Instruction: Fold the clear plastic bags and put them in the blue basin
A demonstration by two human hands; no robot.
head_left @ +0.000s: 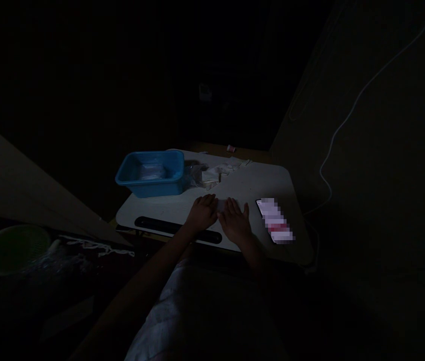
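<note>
Both hands rest low over a small white table [272, 183], side by side near its front edge. Between my left hand [202, 212] and my right hand [234, 222] lies a small pale flat thing [222, 205], too dark to name. The fingers of my left hand lie on or beside its left side. On its right side the fingers of my right hand lie spread, with the thumb or an outer finger apart. To the right, a lit phone [275, 220] lies on the table. Clear plastic and pale scraps [212, 176] sit beyond the hands.
A blue basin [156, 188] with clear plastic packs [152, 171] inside stands at the table's back left. A dark slot [160, 225] runs along the front edge. A small pink-and-white item [231, 149] lies behind. A green basket [15, 249] is at left; a white cable [350, 113] hangs right.
</note>
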